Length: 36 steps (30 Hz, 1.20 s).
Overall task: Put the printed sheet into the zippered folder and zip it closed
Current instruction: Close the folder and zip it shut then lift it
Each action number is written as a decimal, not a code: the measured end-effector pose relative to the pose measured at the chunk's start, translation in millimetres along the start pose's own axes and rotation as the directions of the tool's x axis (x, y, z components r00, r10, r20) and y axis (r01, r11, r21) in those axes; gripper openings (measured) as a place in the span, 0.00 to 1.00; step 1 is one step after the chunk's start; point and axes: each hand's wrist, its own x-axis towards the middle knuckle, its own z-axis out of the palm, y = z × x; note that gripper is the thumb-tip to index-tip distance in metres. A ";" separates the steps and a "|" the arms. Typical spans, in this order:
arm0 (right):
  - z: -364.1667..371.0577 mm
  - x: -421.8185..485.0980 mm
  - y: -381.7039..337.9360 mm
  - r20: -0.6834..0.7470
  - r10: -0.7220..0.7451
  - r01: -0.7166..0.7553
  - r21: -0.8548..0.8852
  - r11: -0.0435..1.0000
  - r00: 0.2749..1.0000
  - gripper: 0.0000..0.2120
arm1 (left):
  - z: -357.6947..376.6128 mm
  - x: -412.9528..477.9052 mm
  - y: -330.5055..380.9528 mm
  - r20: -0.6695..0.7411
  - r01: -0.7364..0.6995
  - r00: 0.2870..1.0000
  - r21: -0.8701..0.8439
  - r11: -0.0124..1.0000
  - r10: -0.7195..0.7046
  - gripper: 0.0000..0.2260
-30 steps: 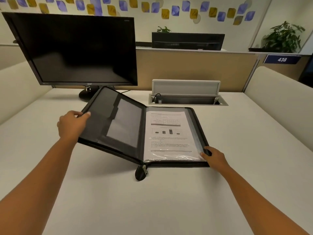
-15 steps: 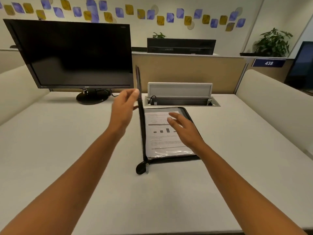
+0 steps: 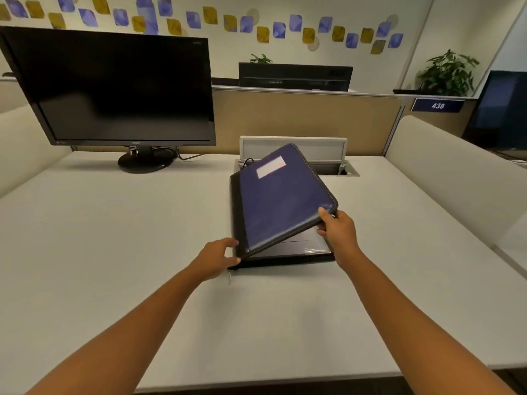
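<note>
Lowering folder cover (image 3: 281, 201): right grip (image 3: 338, 230) pinches its corner; left grip (image 3: 219, 256), fingers apart, steadies spine for zipping.

Even, soft indoor light; faint shadows beneath the forearms, wide-angle bending at edges, slight overall blur

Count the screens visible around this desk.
3. A big monitor stands on the desk at left, another sits behind the partition, and a third is cut off at the right edge.
</note>
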 end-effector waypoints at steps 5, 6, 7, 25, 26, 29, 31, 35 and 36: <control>-26.0 11.1 46.9 -0.036 0.294 -0.293 0.039 0.955 0.955 0.11 | 11.7 0.8 -25.0 0.005 0.015 1.000 0.161 0.987 -0.017 0.22; -28.7 11.0 54.1 -0.031 0.328 -0.327 0.026 0.945 0.944 0.12 | 13.7 0.7 -27.2 0.000 0.015 1.000 0.174 0.985 -0.015 0.21; -30.7 10.2 60.0 -0.028 0.350 -0.350 -0.001 0.937 0.936 0.13 | 15.7 0.6 -28.9 -0.005 0.016 1.000 0.192 0.981 -0.015 0.21; 69.5 -70.6 84.0 0.427 0.096 0.199 -0.594 0.779 0.899 0.07 | 21.9 -12.4 -49.4 -0.105 -0.007 0.994 -0.110 0.994 -0.005 0.05; 76.9 -73.4 84.7 0.451 0.093 0.222 -0.596 0.772 0.888 0.08 | 23.1 -14.3 -50.7 -0.123 0.000 0.992 -0.148 0.989 -0.018 0.05; 94.6 -80.0 86.7 0.476 0.064 0.269 -0.598 0.755 0.877 0.10 | 27.0 -20.2 -53.2 -0.155 0.002 0.987 -0.256 0.967 -0.043 0.05; 103.7 -82.9 87.6 0.471 0.044 0.287 -0.606 0.742 0.881 0.13 | 28.6 -22.2 -54.0 -0.161 0.008 0.985 -0.304 0.953 -0.059 0.05; 113.9 -85.1 88.5 0.419 0.024 0.277 -0.641 0.715 0.908 0.12 | 31.2 -24.4 -55.7 -0.177 0.004 0.982 -0.355 0.935 -0.072 0.05; 115.3 -85.1 88.7 0.408 0.018 0.279 -0.655 0.702 0.913 0.11 | 32.4 -24.9 -56.1 -0.188 0.000 0.979 -0.359 0.933 -0.073 0.05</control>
